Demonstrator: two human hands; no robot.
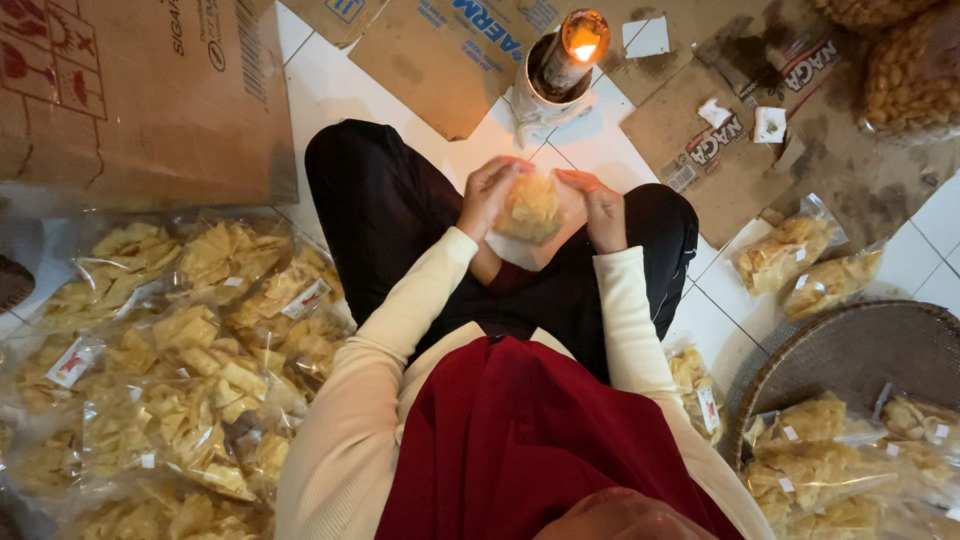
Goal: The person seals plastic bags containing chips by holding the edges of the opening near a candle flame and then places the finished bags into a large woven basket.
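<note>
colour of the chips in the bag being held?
Pale yellow chips, clearest in the head view.

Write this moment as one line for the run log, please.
left hand: holds bag of chips | right hand: holds same bag | oil lamp: lit, ahead

Person is wearing a cream long-sleeved top, sleeves running right down to the wrists just behind the fingers of the left hand (487, 197) and right hand (603, 212). A dark red cloth is hanging over the chest. Black trousers are covering both legs beyond the fingertips. Hands are showing bare.
</note>
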